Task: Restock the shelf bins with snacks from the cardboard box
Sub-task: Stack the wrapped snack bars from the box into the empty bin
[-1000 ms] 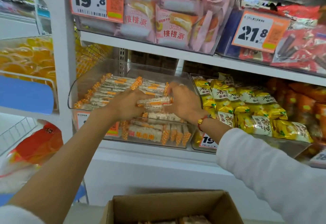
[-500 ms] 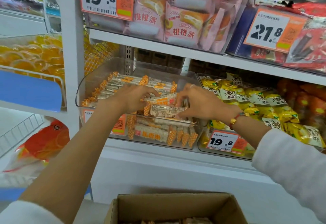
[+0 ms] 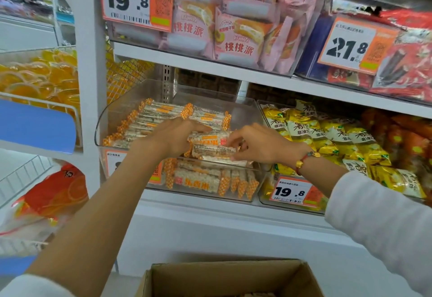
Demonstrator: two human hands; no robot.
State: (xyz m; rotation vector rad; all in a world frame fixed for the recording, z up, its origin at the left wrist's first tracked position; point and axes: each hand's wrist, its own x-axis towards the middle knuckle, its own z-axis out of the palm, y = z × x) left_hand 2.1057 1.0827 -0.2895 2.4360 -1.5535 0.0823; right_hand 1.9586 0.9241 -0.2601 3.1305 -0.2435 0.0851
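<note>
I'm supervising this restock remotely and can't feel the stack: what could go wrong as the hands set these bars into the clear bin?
1. The bars held by the left hand and right hand sit at the front rim of the clear bin; released there, they may slide off toward the cardboard box.
2. The front pile of rice bars already reaches the rim, so more could spill.

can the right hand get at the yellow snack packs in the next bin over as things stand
Probably yes, once free: the right hand sits just beside the yellow snack packs, whose bin is open-topped with nothing between. But it now pinches an orange-and-white snack bar and would have to let go first.
</note>
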